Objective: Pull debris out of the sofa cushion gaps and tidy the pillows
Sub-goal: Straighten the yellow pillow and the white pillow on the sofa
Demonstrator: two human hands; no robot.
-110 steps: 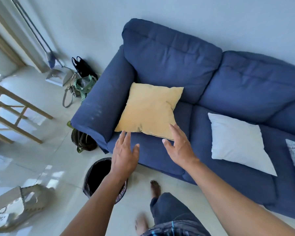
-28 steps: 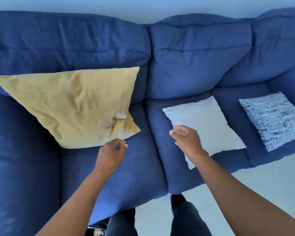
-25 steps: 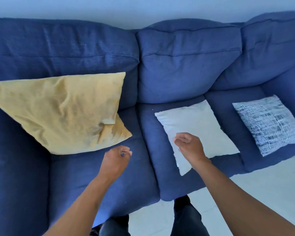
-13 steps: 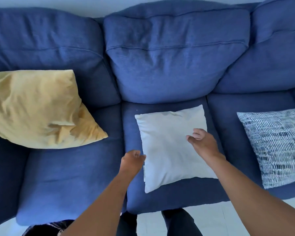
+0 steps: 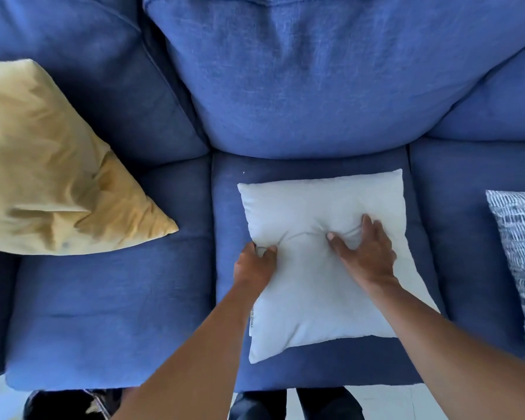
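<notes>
A white pillow (image 5: 322, 298) lies flat on the middle seat cushion of the blue sofa (image 5: 300, 86). My left hand (image 5: 255, 265) pinches the pillow's left edge, bunching the fabric. My right hand (image 5: 365, 253) presses into the pillow's upper middle with fingers curled into the cover, making creases. A yellow pillow (image 5: 49, 171) leans on the left seat against the back cushion. A blue-and-white patterned pillow (image 5: 522, 259) lies on the right seat, cut off by the frame edge. A tiny white speck (image 5: 244, 172) sits on the middle seat behind the white pillow.
Dark gaps run between the seat cushions on either side of the middle seat (image 5: 213, 237). Pale floor (image 5: 385, 401) shows below the sofa's front edge, with my legs (image 5: 261, 404) close against it.
I have stepped right from the yellow pillow to face the middle seat and leaned in. Both hands came down onto the white pillow and closed on its fabric.
</notes>
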